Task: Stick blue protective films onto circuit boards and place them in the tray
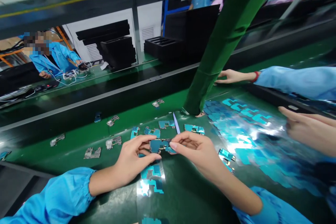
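- Blue-faced circuit board is gripped by left hand and right hand, one at each end.
- It is held above the near tabletop.
- Edges should be pinched lightly, without bending.

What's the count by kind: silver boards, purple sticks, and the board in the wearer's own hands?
Silver boards: 5
Purple stick: 1
Held board: 1
Total: 7
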Demonstrator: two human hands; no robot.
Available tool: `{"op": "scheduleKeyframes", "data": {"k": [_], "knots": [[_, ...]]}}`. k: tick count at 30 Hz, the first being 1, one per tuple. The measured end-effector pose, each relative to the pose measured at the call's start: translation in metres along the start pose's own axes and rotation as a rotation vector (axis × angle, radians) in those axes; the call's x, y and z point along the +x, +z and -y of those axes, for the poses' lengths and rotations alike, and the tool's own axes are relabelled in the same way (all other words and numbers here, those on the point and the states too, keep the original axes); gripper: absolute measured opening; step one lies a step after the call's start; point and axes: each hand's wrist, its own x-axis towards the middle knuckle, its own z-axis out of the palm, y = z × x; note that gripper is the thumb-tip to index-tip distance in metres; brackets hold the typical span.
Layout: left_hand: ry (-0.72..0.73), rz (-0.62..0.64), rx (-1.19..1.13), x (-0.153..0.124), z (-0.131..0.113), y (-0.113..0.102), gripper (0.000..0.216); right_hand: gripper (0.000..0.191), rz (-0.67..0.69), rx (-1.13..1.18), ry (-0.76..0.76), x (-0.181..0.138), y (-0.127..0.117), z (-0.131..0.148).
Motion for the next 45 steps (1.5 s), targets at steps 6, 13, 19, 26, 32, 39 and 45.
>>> {"op": "scheduleKeyframes", "data": {"k": [6, 13, 19, 26, 32, 39, 45], "knots": [[-0.032, -0.001, 0.000, 0.000, -0.005, 0.000, 0.042, 0.027, 0.006, 0.004, 0.014, 0.000, 0.000, 0.001], [-0.101, 0.025, -0.056, 0.000, -0.005, 0.000, 0.038, 0.033, 0.020, 0.082, 0.051, 0.001, 0.003, 0.000], [-0.174, 0.043, -0.093, -0.001, -0.009, 0.001, 0.037, 0.032, 0.030, 0.075, 0.070, -0.001, 0.002, 0.000], [-0.215, 0.025, -0.056, 0.000, -0.012, 0.003, 0.037, 0.029, 0.018, 0.035, 0.076, -0.002, 0.004, 0.001], [-0.229, 0.000, -0.020, 0.001, -0.013, 0.004, 0.038, 0.027, 0.020, 0.052, 0.088, -0.001, 0.004, 0.003], [-0.182, -0.010, 0.042, 0.000, -0.013, 0.003, 0.038, 0.023, 0.017, 0.043, 0.125, 0.000, 0.003, 0.003], [-0.197, -0.005, 0.058, -0.002, -0.008, 0.002, 0.040, 0.021, 0.014, 0.057, 0.115, -0.001, 0.003, 0.000]]}}
